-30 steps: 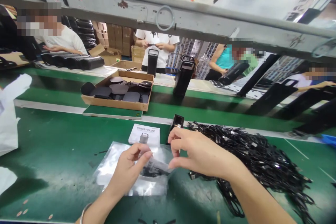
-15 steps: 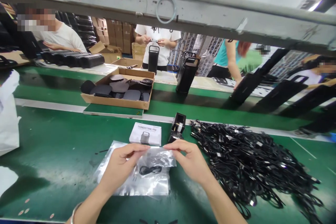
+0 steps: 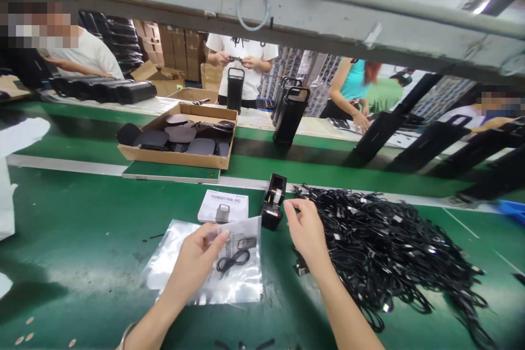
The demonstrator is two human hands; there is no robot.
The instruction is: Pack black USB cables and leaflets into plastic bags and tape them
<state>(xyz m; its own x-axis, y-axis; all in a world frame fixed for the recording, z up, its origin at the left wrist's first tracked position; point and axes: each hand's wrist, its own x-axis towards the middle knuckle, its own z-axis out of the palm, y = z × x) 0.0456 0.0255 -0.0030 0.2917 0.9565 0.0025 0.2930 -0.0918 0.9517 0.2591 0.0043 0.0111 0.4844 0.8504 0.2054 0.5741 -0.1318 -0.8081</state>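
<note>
My left hand [image 3: 203, 254] pinches the top edge of a clear plastic bag [image 3: 251, 279]. Inside the bag lie a coiled black cable [image 3: 233, 260] and a printed sheet. Other clear bags [image 3: 164, 254] are spread flat beneath it. My right hand [image 3: 307, 227] is apart from the bag, just right of a black tape dispenser [image 3: 274, 202]. Its fingers are curled together; anything between them is too small to make out. Behind the bag sits a stack of white booklets [image 3: 223, 205] printed "THUNDERTRAIL PRO".
A large heap of black cables [image 3: 381, 251] covers the right of the green table [image 3: 98, 240]. Beyond stand a cardboard box [image 3: 176, 157] of dark pads and several black handled units [image 3: 289, 117]. A shelf beam [image 3: 328, 16] crosses overhead. Other people work across the line.
My right hand has let go of the bag's edge and moved right, beside the tape dispenser. My left hand still holds the bag, whose right side is now raised.
</note>
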